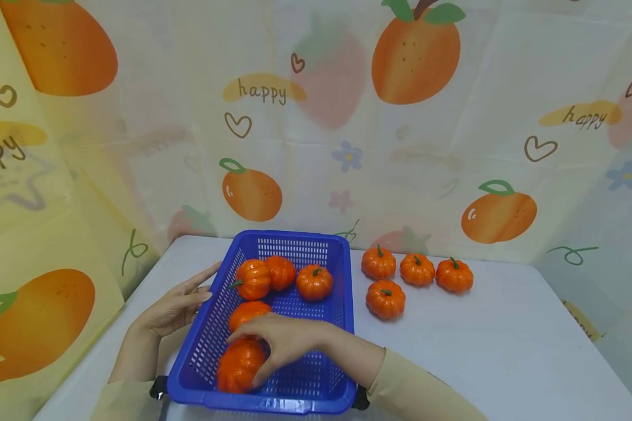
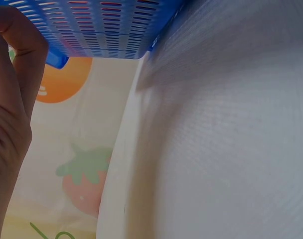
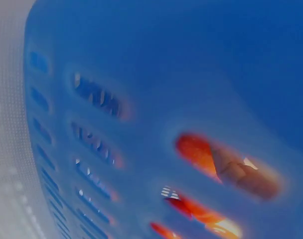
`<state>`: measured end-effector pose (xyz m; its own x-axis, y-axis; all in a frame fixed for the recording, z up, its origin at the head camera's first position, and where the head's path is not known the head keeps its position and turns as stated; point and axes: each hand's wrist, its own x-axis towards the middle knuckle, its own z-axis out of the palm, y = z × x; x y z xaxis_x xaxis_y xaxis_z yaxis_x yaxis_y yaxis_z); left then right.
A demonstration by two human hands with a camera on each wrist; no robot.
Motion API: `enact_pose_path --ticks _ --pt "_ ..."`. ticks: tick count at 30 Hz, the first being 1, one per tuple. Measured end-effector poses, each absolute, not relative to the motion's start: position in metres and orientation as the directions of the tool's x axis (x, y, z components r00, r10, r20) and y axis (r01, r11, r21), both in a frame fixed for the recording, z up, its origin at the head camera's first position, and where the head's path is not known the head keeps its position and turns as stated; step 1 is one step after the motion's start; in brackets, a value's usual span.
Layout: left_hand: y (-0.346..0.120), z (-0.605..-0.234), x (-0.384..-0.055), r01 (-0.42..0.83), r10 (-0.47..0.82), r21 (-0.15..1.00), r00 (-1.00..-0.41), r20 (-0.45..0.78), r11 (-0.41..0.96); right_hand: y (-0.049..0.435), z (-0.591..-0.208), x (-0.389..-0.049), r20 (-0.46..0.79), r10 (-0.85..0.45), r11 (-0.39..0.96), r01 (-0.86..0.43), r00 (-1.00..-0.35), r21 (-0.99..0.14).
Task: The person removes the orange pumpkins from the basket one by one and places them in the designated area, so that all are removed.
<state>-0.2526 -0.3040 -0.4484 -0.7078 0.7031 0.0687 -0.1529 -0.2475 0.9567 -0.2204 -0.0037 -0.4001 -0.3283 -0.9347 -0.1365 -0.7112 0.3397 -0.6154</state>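
Observation:
My right hand (image 1: 287, 339) reaches over the blue plastic basket (image 1: 350, 292) and grips a small orange pumpkin (image 1: 237, 371) in its near left corner, thumb on one side and fingers on the other. Just beyond those fingers lies another pumpkin (image 1: 248, 311), partly covered by the hand. My left hand (image 1: 171, 310) rests against the outside of the basket's left wall, fingers extended near the rim. Through the slots of the basket wall (image 3: 156, 74), the right wrist view shows bits of orange and a finger (image 3: 236, 172).
Toward the back of the basket sit a ribbed pumpkin on its side (image 1: 254, 279), a second pumpkin (image 1: 281, 272) and a third (image 1: 314, 282). Several more pumpkins (image 1: 385, 299) stand on the white table (image 1: 479, 351) right of the basket. A fruit-print curtain (image 1: 426, 152) hangs behind.

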Motion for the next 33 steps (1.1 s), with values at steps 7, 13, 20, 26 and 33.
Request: enact_pose_path --ticks 7,13,20,26,33 --pt "-0.3037 -0.4474 -0.2519 -0.158 0.688 0.958 -0.724 0.054 -0.241 -0.002 -0.3995 -0.2208 -0.133 -0.905 0.407 -0.731 -0.404 -0.547" --pt "-0.3041 -0.4473 -0.2509 -0.162 0.693 0.956 -0.719 0.054 -0.243 -0.0019 -0.3987 -0.2178 -0.136 -0.897 0.429 -0.757 -0.42 -0.493" --pt "-0.3035 -0.4474 -0.2516 -0.161 0.695 0.956 -0.717 0.057 -0.245 0.0002 -0.4003 -0.2168 -0.165 -0.895 0.437 -0.739 -0.415 -0.512" --pt "-0.3032 -0.4489 -0.2529 -0.157 0.697 0.958 -0.715 0.058 -0.241 0.0009 -0.4023 -0.218 -0.199 -0.893 0.447 -0.748 -0.403 -0.49" --pt "-0.3028 -0.4485 -0.2516 -0.169 0.687 0.955 -0.725 0.047 -0.244 -0.0006 -0.4026 -0.2168 -0.234 -0.889 0.458 -0.781 -0.394 -0.425"
